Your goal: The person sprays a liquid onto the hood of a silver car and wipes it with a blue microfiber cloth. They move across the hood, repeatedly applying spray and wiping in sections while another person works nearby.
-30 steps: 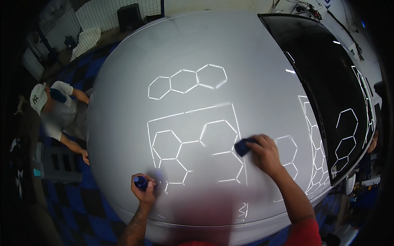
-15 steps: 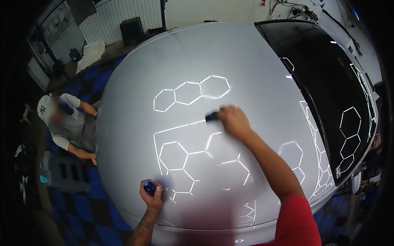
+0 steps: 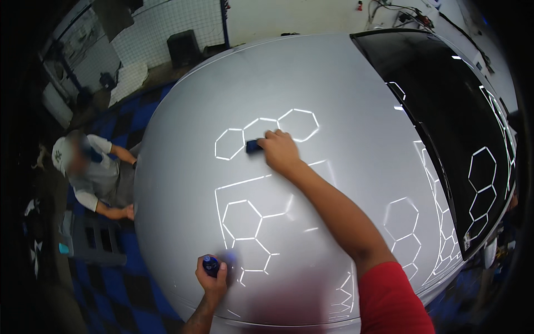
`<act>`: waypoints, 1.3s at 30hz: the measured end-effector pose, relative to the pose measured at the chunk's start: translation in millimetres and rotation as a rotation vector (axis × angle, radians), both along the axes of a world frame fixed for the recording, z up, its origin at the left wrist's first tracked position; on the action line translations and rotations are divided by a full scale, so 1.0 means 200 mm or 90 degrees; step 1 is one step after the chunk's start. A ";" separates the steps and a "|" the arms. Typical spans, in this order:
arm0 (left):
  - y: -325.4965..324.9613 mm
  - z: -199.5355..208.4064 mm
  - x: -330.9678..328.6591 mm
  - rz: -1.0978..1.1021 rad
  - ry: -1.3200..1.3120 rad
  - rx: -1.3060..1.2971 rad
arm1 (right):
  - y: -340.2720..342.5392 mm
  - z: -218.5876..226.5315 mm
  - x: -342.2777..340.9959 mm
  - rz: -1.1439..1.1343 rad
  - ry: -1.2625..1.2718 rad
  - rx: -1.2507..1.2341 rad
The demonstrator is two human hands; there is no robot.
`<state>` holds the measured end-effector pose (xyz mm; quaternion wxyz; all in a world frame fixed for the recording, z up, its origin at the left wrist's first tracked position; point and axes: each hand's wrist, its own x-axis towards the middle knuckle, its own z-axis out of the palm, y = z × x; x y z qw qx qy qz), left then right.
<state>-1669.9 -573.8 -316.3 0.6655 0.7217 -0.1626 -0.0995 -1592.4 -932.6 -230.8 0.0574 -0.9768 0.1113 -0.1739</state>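
A glossy silver car hood (image 3: 183, 133) fills the middle of the head view, with hexagonal light reflections across it. My right hand (image 3: 282, 153) reaches over the hood, closed on a small dark blue applicator block (image 3: 253, 146). The block lies against the paint, among the far row of reflected hexagons. Low in the picture on the left, my left hand (image 3: 213, 280) wraps around a small dark blue bottle (image 3: 211, 264). The bottle is held upright over the near part of the hood, and its reflection shows in the paint beside it.
Another person (image 3: 100, 172) in a cap and light shirt sits or crouches at the hood's left edge. Beside them stands a grey plastic step stool (image 3: 100, 239) on blue and black floor tiles (image 3: 147, 284). The dark windshield (image 3: 434, 111) borders the hood on the right.
My right hand has moved left and farther away across the hood with the applicator block. My left hand holds the bottle much as before; the whole view has shifted slightly.
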 end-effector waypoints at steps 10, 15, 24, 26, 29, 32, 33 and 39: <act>-0.61 0.16 -0.30 -0.190 0.134 -0.176 | -1.11 0.11 -0.71 -0.337 -0.078 0.026; -0.59 0.13 -0.40 -0.224 0.042 -0.144 | -1.66 0.33 -1.38 -0.591 -0.028 0.023; -0.60 0.09 -0.51 -0.206 0.011 -0.122 | -0.66 -0.09 -0.65 -0.267 -0.153 0.120; -0.61 0.10 -0.53 -0.186 0.008 -0.106 | -0.15 -0.09 -0.47 -0.175 -0.121 0.051; -0.60 0.13 -0.55 -0.182 0.013 -0.120 | 0.20 -0.07 -0.45 0.009 0.010 0.088; -0.60 0.14 -0.56 -0.190 0.014 -0.137 | -0.12 -0.03 -0.68 -0.096 -0.065 0.055; -0.59 0.14 -0.56 -0.191 0.019 -0.136 | -0.33 -0.02 -0.80 -0.133 -0.098 0.116; -0.58 0.12 -0.54 -0.215 0.013 -0.139 | -1.40 0.30 -1.78 -0.606 -0.116 0.065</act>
